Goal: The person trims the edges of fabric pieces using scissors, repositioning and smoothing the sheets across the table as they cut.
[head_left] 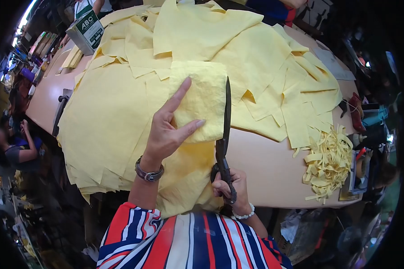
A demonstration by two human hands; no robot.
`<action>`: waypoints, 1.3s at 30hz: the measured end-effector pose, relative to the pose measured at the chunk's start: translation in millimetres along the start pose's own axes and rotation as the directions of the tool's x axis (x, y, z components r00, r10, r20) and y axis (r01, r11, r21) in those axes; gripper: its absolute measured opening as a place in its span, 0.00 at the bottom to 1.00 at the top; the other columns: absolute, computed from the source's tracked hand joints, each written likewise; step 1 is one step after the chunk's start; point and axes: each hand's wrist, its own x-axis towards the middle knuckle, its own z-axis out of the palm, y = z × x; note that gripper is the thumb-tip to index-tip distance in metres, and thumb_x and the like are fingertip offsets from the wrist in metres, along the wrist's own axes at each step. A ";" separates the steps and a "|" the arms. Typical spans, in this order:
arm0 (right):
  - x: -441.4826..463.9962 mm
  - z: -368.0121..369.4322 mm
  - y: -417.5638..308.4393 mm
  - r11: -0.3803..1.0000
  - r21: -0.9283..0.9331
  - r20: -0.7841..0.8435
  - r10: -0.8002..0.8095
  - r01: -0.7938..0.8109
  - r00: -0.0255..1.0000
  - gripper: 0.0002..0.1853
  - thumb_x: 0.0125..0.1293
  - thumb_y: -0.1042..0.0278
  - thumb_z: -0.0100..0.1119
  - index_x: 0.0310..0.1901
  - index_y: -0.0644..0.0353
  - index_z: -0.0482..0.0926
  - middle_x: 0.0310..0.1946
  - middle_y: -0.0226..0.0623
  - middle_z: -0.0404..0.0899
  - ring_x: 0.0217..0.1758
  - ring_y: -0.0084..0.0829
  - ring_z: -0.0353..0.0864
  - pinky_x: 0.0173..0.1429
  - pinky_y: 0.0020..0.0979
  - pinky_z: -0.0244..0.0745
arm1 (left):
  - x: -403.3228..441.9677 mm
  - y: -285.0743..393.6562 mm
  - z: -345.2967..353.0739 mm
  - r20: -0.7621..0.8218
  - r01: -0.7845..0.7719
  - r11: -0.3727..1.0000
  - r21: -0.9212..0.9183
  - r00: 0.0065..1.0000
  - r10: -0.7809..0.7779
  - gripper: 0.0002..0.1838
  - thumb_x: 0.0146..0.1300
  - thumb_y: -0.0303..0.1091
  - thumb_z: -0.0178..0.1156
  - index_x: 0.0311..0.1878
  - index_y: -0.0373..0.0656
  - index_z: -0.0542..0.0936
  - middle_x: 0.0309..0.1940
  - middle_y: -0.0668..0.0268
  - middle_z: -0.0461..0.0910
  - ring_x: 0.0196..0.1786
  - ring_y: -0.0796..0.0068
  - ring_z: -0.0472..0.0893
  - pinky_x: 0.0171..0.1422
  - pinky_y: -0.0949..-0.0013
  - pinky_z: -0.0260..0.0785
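A folded piece of yellow cloth [202, 98] is at the centre, above the larger yellow sheets. My left hand [170, 130] holds it from the left, index finger stretched up over its face and thumb lying across it; the other fingers are hidden behind the cloth. Large black scissors [222, 152] are in my right hand [233, 188], which is closed around their handles. Their blades point away from me along the cloth's right edge. Wide layers of yellow cloth [107, 116] spread under and beyond my hands.
A heap of thin yellow strips [330, 161] lies at the table's [265, 175] right end. A green and white box [86, 31] stands at the back left, and a dark metal tool [60, 110] lies at the left edge. Another person [27, 143] is at the far left.
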 end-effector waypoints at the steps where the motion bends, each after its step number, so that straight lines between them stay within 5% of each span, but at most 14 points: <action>1: -0.3 0.1 0.3 1.000 -0.002 -0.005 0.007 -0.007 1.000 0.12 0.53 0.68 0.67 0.25 0.63 0.73 0.13 0.26 0.70 0.14 0.14 0.68 0.18 0.16 0.59 | -0.1 0.3 0.3 -0.002 -0.002 1.000 -0.001 1.000 0.002 0.39 0.50 0.18 0.62 0.66 0.32 0.56 0.66 0.55 0.57 0.67 0.71 0.58 0.68 0.71 0.52; 17: 14.9 4.4 -14.8 0.995 0.018 0.019 -0.100 0.100 0.995 0.14 0.49 0.67 0.70 0.28 0.64 0.74 0.20 0.27 0.73 0.22 0.15 0.71 0.25 0.16 0.65 | -16.6 -0.7 0.4 0.005 0.021 0.999 0.038 1.000 -0.021 0.38 0.49 0.19 0.63 0.65 0.33 0.58 0.65 0.55 0.59 0.68 0.69 0.58 0.69 0.70 0.50; 23: 14.6 7.2 -11.3 0.998 -0.056 -0.064 -0.036 0.033 0.997 0.12 0.51 0.70 0.69 0.24 0.62 0.73 0.15 0.24 0.69 0.16 0.14 0.67 0.20 0.17 0.61 | -17.7 -4.7 -0.6 -0.011 -0.009 0.999 0.053 1.000 0.010 0.39 0.48 0.19 0.63 0.65 0.33 0.58 0.65 0.55 0.59 0.67 0.69 0.59 0.69 0.70 0.50; 27: 7.3 0.5 -10.5 0.978 -0.210 -0.154 -0.026 -0.007 0.988 0.13 0.50 0.70 0.70 0.21 0.62 0.72 0.12 0.22 0.66 0.13 0.13 0.63 0.16 0.17 0.57 | -17.0 -3.5 -14.5 -0.065 0.081 0.984 -0.159 0.994 -0.092 0.38 0.47 0.17 0.61 0.64 0.32 0.59 0.64 0.56 0.62 0.64 0.70 0.64 0.68 0.70 0.53; 32: -12.6 -49.2 -28.3 0.649 -0.759 -0.231 -0.190 -0.055 0.954 0.15 0.46 0.66 0.72 0.23 0.66 0.75 0.10 0.29 0.66 0.13 0.16 0.63 0.16 0.24 0.58 | -23.1 -27.7 -55.4 -0.173 -0.065 0.785 -0.616 0.983 -0.054 0.35 0.46 0.18 0.51 0.64 0.33 0.60 0.62 0.54 0.63 0.62 0.69 0.68 0.64 0.71 0.61; 33: -15.4 -53.6 -38.1 0.571 -0.816 -0.242 -0.206 -0.084 0.948 0.15 0.46 0.66 0.71 0.24 0.67 0.75 0.10 0.31 0.67 0.13 0.18 0.63 0.17 0.25 0.59 | -22.3 -33.8 -59.8 -0.275 -0.105 0.775 -0.624 0.957 -0.092 0.37 0.45 0.21 0.50 0.64 0.32 0.59 0.62 0.52 0.64 0.57 0.70 0.72 0.54 0.77 0.69; 35: -15.1 -63.0 -47.6 0.430 -0.890 -0.262 -0.210 -0.152 0.942 0.13 0.45 0.68 0.71 0.24 0.67 0.76 0.12 0.34 0.68 0.14 0.22 0.66 0.19 0.28 0.61 | -17.6 -60.8 -83.4 0.011 -0.071 0.480 -0.874 0.986 0.165 0.38 0.44 0.23 0.51 0.64 0.31 0.58 0.61 0.52 0.64 0.53 0.72 0.74 0.47 0.79 0.71; 38: -9.9 -79.6 -57.0 0.169 -0.971 -0.201 -0.206 -0.168 0.958 0.11 0.43 0.71 0.68 0.26 0.66 0.76 0.18 0.40 0.72 0.20 0.30 0.72 0.26 0.32 0.67 | -26.3 -44.9 -75.8 -0.145 -0.075 0.529 -0.845 0.985 -0.092 0.39 0.52 0.20 0.48 0.68 0.33 0.46 0.42 0.63 0.75 0.18 0.86 0.65 0.20 0.84 0.60; 39: -8.2 -87.8 -59.2 0.030 -0.994 -0.107 -0.213 -0.103 0.971 0.10 0.42 0.72 0.67 0.26 0.66 0.76 0.20 0.41 0.73 0.23 0.34 0.73 0.30 0.34 0.68 | -27.9 -47.7 -76.5 -0.131 -0.057 0.549 -0.834 0.987 -0.096 0.39 0.52 0.20 0.49 0.68 0.33 0.46 0.43 0.62 0.75 0.18 0.86 0.66 0.20 0.84 0.61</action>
